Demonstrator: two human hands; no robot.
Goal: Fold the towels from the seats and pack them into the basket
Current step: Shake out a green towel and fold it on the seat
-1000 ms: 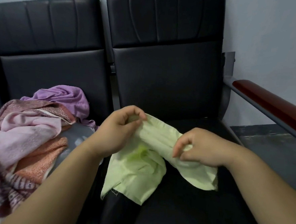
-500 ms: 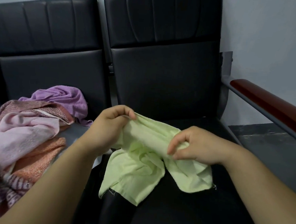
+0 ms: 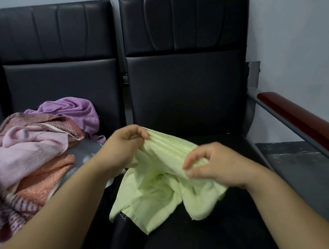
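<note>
Towel place: the green towel (image 3: 160, 194) was seen in the lower middle of the frame, held partly above the right seat (image 3: 220, 237), with its lower corners lying on the cushion.
Towel handling: it was judged light, thin and very soft, so it would sag and crumple wherever it was not supported.
Where to hold: the top edge near two corners was judged best, so that the cloth could be stretched flat.
Left hand (image 3: 123, 146): the fingers were curled, and the top edge was pinched between thumb and fingertips.
Right hand (image 3: 213, 164): the fingers were curled, and a gathered fold was pinched between thumb and forefinger.
Other towels (image 3: 31, 154): an unfolded pile was seen on the left seat.
Basket: not seen in the frame.
</note>
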